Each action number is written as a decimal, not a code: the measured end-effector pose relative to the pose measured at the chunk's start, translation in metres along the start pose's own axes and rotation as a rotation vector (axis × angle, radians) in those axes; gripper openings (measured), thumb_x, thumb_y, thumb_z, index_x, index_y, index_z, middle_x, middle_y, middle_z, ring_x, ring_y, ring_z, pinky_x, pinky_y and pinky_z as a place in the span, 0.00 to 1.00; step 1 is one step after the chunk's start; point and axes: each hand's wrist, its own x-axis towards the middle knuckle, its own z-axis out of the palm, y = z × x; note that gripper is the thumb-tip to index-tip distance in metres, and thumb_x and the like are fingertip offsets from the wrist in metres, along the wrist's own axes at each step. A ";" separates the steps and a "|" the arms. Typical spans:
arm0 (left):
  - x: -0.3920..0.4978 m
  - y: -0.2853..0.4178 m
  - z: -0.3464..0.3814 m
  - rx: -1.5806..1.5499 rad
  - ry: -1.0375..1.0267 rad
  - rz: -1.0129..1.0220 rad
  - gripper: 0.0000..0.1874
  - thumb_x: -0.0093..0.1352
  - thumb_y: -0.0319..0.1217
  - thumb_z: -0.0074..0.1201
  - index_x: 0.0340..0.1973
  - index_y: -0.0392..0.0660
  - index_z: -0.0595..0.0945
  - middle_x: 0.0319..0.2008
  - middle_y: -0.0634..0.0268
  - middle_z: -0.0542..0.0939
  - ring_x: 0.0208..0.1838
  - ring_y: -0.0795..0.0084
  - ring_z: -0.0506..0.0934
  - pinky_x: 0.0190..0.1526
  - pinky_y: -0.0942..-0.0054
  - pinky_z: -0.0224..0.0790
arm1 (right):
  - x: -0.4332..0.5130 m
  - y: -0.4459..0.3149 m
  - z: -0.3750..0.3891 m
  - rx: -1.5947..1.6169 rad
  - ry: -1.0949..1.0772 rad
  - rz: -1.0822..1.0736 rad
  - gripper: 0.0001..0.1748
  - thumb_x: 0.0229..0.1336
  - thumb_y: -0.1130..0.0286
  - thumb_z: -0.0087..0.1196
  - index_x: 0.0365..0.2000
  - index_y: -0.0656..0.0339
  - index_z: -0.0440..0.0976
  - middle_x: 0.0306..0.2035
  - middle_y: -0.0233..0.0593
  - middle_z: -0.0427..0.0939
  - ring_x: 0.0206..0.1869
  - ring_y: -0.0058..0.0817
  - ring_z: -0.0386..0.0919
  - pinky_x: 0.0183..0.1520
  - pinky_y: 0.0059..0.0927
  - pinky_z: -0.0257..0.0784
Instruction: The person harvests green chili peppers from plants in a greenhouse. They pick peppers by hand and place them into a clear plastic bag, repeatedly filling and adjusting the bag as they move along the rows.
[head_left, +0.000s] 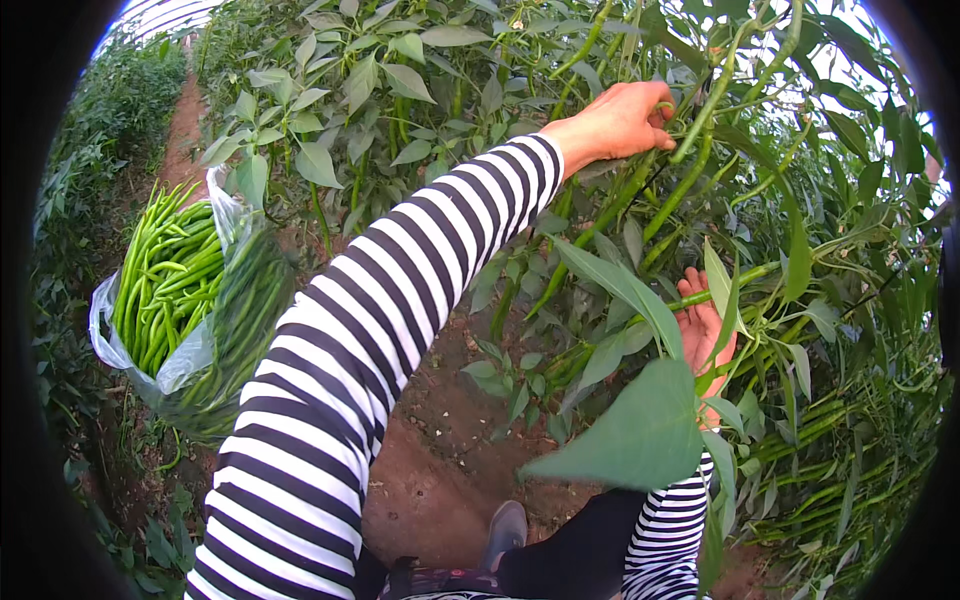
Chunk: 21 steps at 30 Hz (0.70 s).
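Note:
My left hand (621, 124) reaches up to the right into the pepper plants. Its thumb and fingers pinch a thin green stem (664, 107) close to long green chili peppers (682, 187) that hang on the plant. Lower on the right, my right hand (701, 334) is turned palm up among the foliage. Its fingers are spread, and a green pepper (731, 286) crosses in front of them. A large leaf (637, 431) and narrower leaves cover part of that palm and wrist.
To the left, a clear plastic bag (196, 360) full of picked green chili peppers (169, 281) stands open by the row. A dirt path (184, 135) runs up behind it. Below are bare soil (427, 495) and my shoe (508, 529). More peppers (817, 450) hang at lower right.

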 end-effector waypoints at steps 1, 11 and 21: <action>0.000 0.000 0.001 0.013 -0.020 0.042 0.21 0.61 0.36 0.67 0.47 0.42 0.79 0.37 0.58 0.82 0.41 0.65 0.78 0.47 0.65 0.70 | 0.001 -0.001 -0.002 -0.035 -0.023 -0.021 0.25 0.71 0.58 0.42 0.57 0.67 0.68 0.53 0.42 0.75 0.54 0.32 0.73 0.59 0.34 0.66; 0.002 0.003 -0.006 0.025 -0.083 0.181 0.14 0.56 0.33 0.70 0.33 0.38 0.85 0.27 0.59 0.84 0.31 0.70 0.80 0.39 0.71 0.72 | -0.009 -0.013 -0.004 -0.051 -0.049 0.013 0.27 0.62 0.74 0.47 0.62 0.69 0.61 0.65 0.51 0.65 0.63 0.36 0.68 0.66 0.37 0.62; 0.001 0.002 -0.016 0.120 -0.146 0.252 0.18 0.55 0.38 0.72 0.23 0.37 0.81 0.19 0.61 0.79 0.23 0.69 0.75 0.30 0.67 0.68 | -0.009 -0.014 -0.004 -0.061 -0.089 -0.003 0.28 0.64 0.73 0.49 0.62 0.70 0.61 0.66 0.52 0.64 0.64 0.38 0.68 0.66 0.39 0.60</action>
